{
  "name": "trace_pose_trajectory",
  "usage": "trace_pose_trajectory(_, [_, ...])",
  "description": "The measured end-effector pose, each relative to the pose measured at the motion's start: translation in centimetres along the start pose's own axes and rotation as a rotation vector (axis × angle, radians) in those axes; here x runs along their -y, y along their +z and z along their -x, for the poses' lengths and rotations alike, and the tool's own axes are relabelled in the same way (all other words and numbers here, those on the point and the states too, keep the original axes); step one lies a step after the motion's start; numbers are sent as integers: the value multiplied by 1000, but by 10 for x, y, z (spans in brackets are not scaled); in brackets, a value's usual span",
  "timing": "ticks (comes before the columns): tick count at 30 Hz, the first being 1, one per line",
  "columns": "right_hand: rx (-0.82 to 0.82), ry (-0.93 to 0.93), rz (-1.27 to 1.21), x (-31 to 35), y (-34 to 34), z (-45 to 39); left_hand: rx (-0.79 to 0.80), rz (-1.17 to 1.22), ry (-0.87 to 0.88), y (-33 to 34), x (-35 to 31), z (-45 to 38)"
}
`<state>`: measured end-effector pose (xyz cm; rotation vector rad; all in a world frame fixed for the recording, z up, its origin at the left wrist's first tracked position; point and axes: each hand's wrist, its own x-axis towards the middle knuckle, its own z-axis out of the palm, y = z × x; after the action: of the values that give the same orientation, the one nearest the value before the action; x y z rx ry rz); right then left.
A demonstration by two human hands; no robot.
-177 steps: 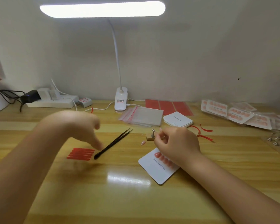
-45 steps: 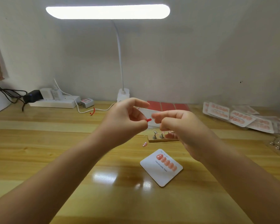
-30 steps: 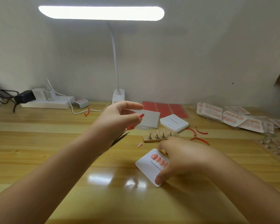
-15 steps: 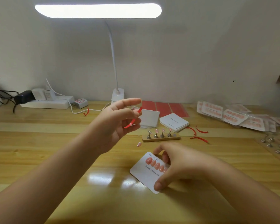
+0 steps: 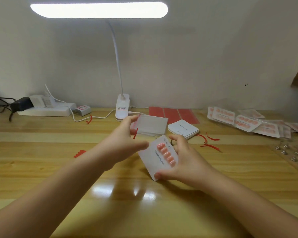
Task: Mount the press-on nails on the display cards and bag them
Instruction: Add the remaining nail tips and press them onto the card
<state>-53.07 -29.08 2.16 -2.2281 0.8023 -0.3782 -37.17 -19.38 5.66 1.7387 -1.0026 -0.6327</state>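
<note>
Pink nails sit in a row on the card, which the right hand grips by its edges, tilted above the bench. Left hand pinches a red strip; squeeze that card too hard and it flexes, and nails might pop off.

Display card held above the middle of the surface.

The right hand holds the display card, the left hand just left of it. Behind lie a stack of bags, then blank cards to their right; bagged sets far right; possibly small stands before them.
</note>
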Motion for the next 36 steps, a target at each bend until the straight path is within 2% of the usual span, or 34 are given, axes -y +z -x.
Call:
trace_pose_trajectory(5, [-86,-120,-61,4,8,6,-82,-22,51,4,0,2])
trace_pose_trajectory(10, [-88,-49,-718,24,-8,11,-71,-7,219,-11,-22,11])
trace_pose_trajectory(14, [-12,-31,-801,38,-18,16,42,-85,330,-19,-38,24])
trace_pose_trajectory(16, [-32,-19,-821,42,-19,17,-5,-187,386,-20,-43,28])
trace_pose_trajectory(18, [-83,-18,-835,44,-18,19,-119,-231,438,-20,-47,30])
trace_pose_trajectory(21, [-171,-22,-881,47,-20,21,-252,-100,416,-21,-53,33])
trace_pose_trajectory(23, [-215,-14,-916,49,-20,23,-276,-57,385,-19,-55,37])
trace_pose_trajectory(27, [-236,-14,-1048,55,-20,26,-216,25,316,-16,-61,44])
trace_pose_trajectory(32, [-146,13,-1214,63,-21,30,-165,64,214,-14,-64,46])
trace_pose_trajectory(36, [-136,6,-1213,64,-20,33,-164,51,152,-14,-63,44])
